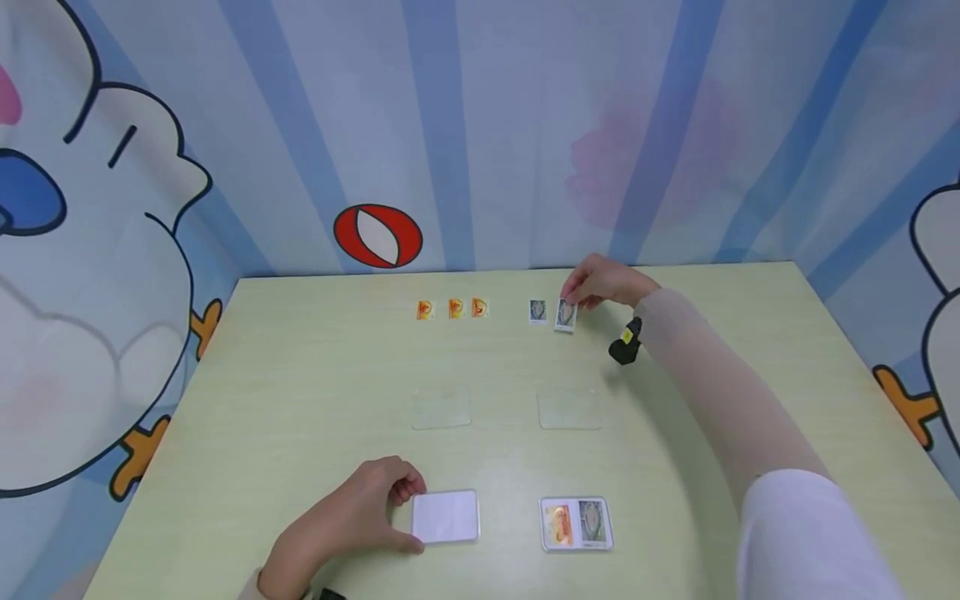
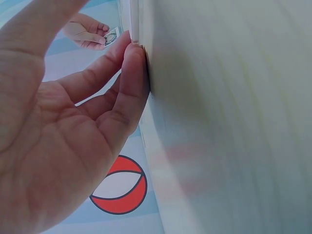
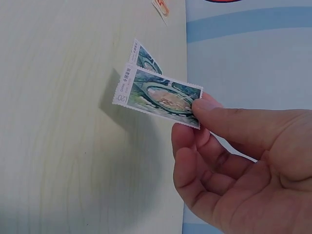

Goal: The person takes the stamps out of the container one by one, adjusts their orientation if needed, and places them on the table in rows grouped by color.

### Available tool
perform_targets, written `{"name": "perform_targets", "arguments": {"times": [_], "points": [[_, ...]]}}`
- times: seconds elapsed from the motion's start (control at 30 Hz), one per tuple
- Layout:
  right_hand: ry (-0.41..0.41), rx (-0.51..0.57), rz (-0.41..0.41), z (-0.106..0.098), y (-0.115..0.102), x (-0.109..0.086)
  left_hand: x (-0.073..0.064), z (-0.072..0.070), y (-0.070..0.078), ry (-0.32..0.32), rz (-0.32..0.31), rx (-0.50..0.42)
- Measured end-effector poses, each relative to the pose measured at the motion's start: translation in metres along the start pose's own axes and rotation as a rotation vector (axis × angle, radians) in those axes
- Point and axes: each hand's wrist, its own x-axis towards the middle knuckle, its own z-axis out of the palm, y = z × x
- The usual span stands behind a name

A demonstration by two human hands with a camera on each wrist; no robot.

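Head view, left hand (image 1: 367, 508) gripping white case (image 1: 446, 517), right hand (image 1: 609, 282) pinching stamp (image 1: 566, 318), second case (image 1: 575, 525) holding two stamps (image 1: 592, 522)

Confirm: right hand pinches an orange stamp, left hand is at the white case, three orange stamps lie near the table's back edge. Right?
Not quite: the pinched stamp isn't orange. The right wrist view shows the right hand holding a mostly green one with an oval picture. The rest stands.
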Motion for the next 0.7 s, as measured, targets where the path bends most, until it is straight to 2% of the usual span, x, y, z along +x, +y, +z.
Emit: {"name": "perform_targets", "arguments": {"times": [0.7], "points": [[0.033,-0.081,0.001,-0.003,0.0,0.014,0.0,0.0,-0.001,0.003,-0.008,0.006]]}}
